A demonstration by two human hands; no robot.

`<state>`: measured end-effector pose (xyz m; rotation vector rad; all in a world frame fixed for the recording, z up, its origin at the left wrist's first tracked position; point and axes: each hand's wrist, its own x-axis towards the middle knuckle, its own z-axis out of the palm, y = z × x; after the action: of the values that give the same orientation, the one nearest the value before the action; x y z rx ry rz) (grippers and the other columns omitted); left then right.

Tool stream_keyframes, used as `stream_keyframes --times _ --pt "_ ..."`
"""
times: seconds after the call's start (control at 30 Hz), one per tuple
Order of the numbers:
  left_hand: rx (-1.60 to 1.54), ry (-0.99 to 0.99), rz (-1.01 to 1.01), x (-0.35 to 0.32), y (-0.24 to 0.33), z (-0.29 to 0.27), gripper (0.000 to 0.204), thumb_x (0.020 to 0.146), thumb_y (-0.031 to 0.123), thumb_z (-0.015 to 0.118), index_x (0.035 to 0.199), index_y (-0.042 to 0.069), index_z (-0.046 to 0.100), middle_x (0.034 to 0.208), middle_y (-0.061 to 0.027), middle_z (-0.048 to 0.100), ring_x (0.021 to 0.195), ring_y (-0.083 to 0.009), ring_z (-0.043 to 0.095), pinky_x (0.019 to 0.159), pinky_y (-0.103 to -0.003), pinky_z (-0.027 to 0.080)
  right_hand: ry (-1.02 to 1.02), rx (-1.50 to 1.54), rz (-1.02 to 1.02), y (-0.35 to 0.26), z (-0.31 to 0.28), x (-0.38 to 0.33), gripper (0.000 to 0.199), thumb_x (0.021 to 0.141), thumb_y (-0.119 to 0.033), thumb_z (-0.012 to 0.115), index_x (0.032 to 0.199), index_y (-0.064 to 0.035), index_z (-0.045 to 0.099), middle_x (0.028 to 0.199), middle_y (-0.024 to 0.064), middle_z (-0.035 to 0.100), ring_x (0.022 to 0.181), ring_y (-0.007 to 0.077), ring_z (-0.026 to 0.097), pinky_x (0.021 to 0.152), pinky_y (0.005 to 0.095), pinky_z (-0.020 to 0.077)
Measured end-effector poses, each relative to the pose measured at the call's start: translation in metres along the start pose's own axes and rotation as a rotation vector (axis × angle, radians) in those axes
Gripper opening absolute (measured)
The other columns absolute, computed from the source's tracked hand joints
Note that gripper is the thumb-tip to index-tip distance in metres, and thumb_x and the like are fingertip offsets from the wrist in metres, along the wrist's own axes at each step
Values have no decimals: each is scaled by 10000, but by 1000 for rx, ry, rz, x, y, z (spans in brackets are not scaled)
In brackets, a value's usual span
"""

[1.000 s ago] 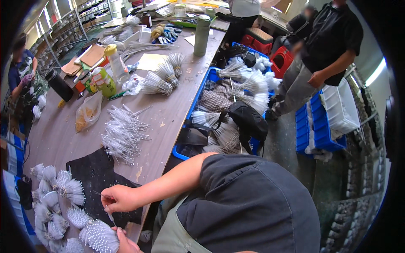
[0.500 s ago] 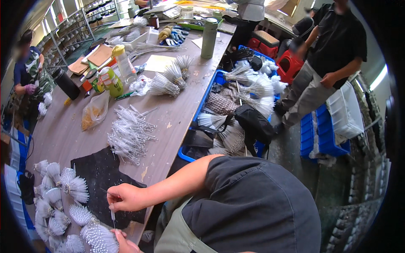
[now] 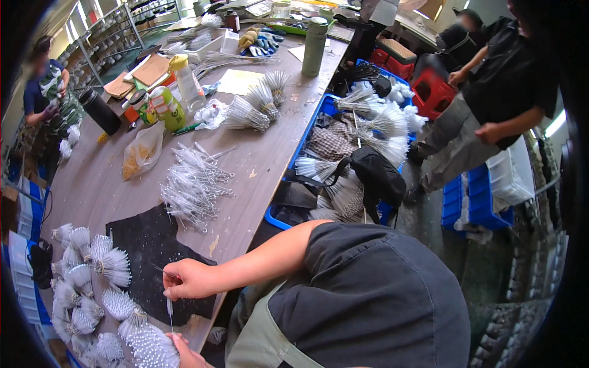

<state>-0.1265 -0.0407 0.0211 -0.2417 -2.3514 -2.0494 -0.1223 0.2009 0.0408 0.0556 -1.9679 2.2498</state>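
My left hand (image 3: 188, 354), at the lower edge, is closed on the thin wire stem of a small white wire brush (image 3: 170, 305). Just above it, my right hand (image 3: 187, 279) is closed near the brush's bristled end. A thin dark pointed tool (image 3: 157, 268) juts out of the right hand's fingers; its kind is unclear. Both hands are over the near edge of a black cloth (image 3: 144, 245). Bundles of white wire brushes (image 3: 83, 276) stand to their left, one bundle (image 3: 153, 348) right beside my left hand. Farther off lies a pile of loose looped-end brushes (image 3: 195, 184).
The table (image 3: 245, 165) also holds a plastic bag (image 3: 142, 153), bottles (image 3: 167, 109), a green flask (image 3: 314, 48) and more brush bundles (image 3: 248, 113). Blue crates (image 3: 279, 218) with brushes and a black bag (image 3: 379, 178) stand to the right. Co-workers are at left (image 3: 46, 92) and right (image 3: 500, 92).
The whole view has shifted slightly. Both hands keep their hold on the brush, close together. The co-worker at right has turned a little and lowered an arm.
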Motion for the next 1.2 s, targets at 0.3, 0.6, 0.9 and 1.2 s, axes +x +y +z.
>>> stream_keyframes --times 0.3,0.6,0.9,1.2 --pt "26 108 -27 -11 -7 -7 264 848 -9 555 1108 -19 513 985 -73 578 826 -138 536 691 -249 420 -50 -39 -23 -1 5 -2 160 812 -137 656 808 -13 554 686 50 627 630 112 590 586 278 469" --pt "112 102 -135 -11 -14 6 243 852 0 575 1090 -27 535 1008 -81 584 828 -142 543 698 -259 434 7 34 -39 3 0 -3 154 799 -119 655 768 -11 551 668 74 630 625 142 615 583 289 478" --pt "602 62 -490 -23 92 49 507 850 410 610 1166 18 544 1012 -120 585 859 -217 516 830 -316 419 -6 45 -30 5 -9 0 148 817 -121 647 810 -14 545 697 57 628 646 110 599 589 271 471" --pt "451 -30 -147 -18 77 60 542 877 347 586 1274 0 460 1262 -138 501 1104 -245 483 979 -326 335 22 19 -32 9 -20 -1 151 814 -122 651 805 -15 545 684 53 621 640 104 591 588 271 465"
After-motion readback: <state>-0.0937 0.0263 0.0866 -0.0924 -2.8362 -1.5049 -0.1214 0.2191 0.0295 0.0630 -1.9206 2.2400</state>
